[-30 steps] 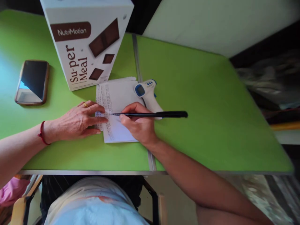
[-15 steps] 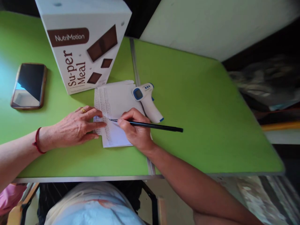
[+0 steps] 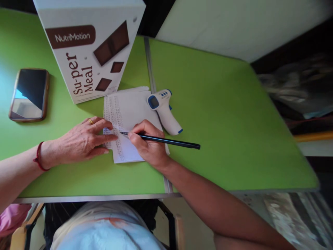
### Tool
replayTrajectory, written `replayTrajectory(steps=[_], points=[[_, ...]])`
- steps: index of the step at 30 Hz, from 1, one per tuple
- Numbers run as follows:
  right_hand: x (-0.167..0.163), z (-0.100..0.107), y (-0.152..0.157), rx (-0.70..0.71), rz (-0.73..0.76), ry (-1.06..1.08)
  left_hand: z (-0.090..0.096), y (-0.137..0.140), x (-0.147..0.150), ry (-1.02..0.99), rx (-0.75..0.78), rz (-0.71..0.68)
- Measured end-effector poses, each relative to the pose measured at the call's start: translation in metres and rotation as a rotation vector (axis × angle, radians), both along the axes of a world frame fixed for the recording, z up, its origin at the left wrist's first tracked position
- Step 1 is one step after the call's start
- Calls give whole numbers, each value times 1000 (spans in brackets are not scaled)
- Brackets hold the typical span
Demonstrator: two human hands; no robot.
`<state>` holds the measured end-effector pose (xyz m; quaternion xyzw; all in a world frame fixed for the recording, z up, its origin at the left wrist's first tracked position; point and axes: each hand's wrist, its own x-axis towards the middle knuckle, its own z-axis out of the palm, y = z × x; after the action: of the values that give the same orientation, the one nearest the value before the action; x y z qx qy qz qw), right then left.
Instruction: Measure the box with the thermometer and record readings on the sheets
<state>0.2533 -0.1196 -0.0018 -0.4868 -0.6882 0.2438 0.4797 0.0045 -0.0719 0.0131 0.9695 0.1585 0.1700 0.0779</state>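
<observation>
White sheets of paper (image 3: 132, 107) lie on the green table, with rows of small handwriting down their left side. My left hand (image 3: 87, 140) rests on the left edge of the paper, fingers apart, holding nothing. A black pen (image 3: 171, 140) is pinched in my right hand (image 3: 151, 144), its tip at the written rows and its back end pointing right. Part of the sheets is hidden under my right hand. A white and blue infrared thermometer (image 3: 166, 111) lies over the right edge of the paper, just beyond my right hand.
A tall white NutriMotion box (image 3: 85, 52) stands behind the paper. A smartphone (image 3: 30, 94) lies screen up at the left. A metal seam (image 3: 150, 66) crosses the green table (image 3: 234, 132). Chair arms flank my lap below the front edge.
My right hand and the pen have shifted very slightly left on the paper. My left hand stays in place. The view has tilted a little.
</observation>
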Motion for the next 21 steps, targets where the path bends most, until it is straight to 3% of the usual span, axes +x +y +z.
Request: replayTrajectory(steps=[21], points=[[-2,2,1,-92,30,-13,1,1,-1,27,-44,6]])
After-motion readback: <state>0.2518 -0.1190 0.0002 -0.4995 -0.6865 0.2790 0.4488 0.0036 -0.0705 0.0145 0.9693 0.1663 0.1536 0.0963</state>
